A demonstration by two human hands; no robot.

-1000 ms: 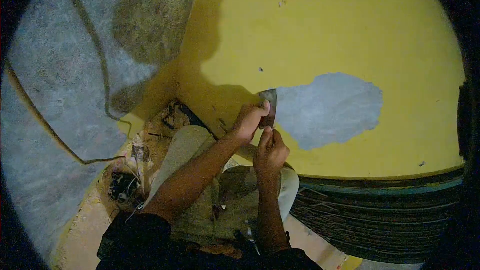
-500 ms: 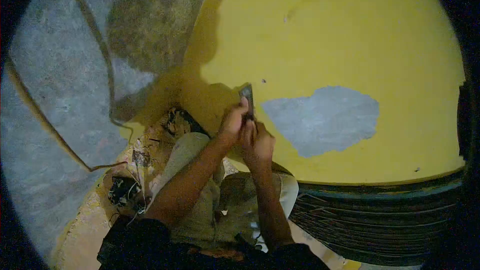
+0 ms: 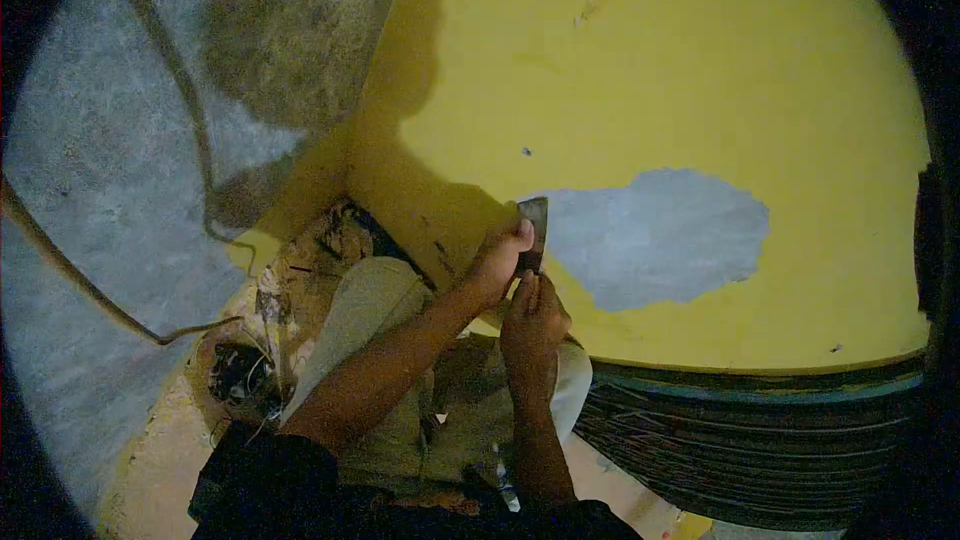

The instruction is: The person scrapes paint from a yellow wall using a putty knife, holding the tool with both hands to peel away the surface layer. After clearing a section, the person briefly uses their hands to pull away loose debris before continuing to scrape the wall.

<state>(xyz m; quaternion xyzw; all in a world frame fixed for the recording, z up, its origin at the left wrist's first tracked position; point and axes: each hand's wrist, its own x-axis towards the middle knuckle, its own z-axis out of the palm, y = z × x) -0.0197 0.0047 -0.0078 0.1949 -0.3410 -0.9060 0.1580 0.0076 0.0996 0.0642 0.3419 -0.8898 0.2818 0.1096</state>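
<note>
The scraper's [image 3: 536,223] handle is hidden inside both hands and only its dark blade shows, set on the yellow wall [image 3: 640,70] at the left edge of the bare grey patch [image 3: 660,235]; the left hand [image 3: 497,262] is closed just under the blade, the right hand [image 3: 533,318] clasped below, touching it; black lens rim cuts off the corners; rightward the patch lies open; leftward the room corner is close, a cable [image 3: 190,130] hanging there.
</note>
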